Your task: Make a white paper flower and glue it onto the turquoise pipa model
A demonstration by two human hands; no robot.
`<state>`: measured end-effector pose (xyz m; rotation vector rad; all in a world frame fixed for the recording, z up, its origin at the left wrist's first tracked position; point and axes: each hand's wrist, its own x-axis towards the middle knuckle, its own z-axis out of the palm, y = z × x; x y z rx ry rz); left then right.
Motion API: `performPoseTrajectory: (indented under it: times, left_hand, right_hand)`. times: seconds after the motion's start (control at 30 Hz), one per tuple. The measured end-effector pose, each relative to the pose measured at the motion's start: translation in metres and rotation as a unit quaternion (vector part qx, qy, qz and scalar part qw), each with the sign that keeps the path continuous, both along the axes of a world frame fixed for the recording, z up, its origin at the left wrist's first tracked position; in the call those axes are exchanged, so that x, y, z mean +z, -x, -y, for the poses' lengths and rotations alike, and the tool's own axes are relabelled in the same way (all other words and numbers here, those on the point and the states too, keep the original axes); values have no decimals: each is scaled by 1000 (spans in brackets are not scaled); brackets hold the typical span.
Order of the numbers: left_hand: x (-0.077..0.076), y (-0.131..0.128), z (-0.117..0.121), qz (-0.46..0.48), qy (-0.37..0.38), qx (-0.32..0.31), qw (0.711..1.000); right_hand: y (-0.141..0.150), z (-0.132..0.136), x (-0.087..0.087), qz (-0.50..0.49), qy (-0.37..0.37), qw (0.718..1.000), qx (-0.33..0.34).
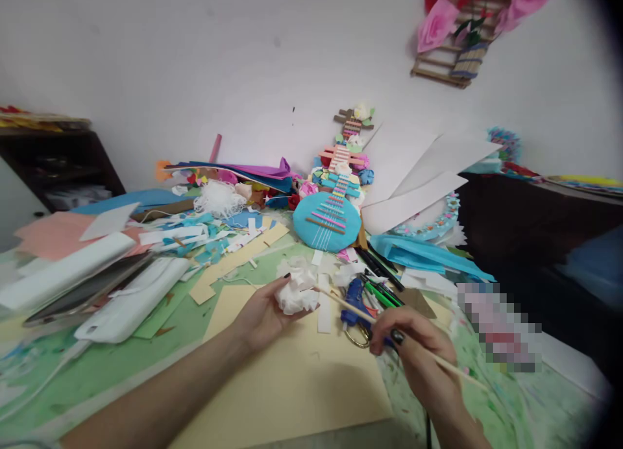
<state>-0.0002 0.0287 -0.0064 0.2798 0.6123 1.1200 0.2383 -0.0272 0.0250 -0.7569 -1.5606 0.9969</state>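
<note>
My left hand [267, 316] holds a crumpled white paper flower [298, 287] between thumb and fingers. In my right hand [418, 351] is a thin wooden stick [348, 303], gripped near its middle. Its far tip reaches the right edge of the flower; whether it touches the paper I cannot tell. Both hands are above a cream sheet of paper [292, 377]. A blue glue gun [355, 301] lies just beyond the right hand, with the ring handles of scissors [357, 335] beside it.
A blue paper guitar [326, 222] leans against the wall. Pens [382, 292] lie right of the glue gun. At left are a white power strip [131, 300], a phone [92, 287] and paper scraps [185, 238]. White yarn [219, 199] sits behind them.
</note>
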Motion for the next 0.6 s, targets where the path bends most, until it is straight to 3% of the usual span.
performPoseTrajectory:
  times: [0.2,0.47,0.6]
  left_hand:
    - [2,-2,1,-8,19,-6,1000]
    - [4,-6,6,-4,25,-20,999]
    - [5,-9,8,-9,32,-13,999]
  right_hand:
    - [8,2,4,183,-44,982,19]
    - [12,-2,7,254,-102,962,10]
    - [11,-1,4,270,-96,958,14]
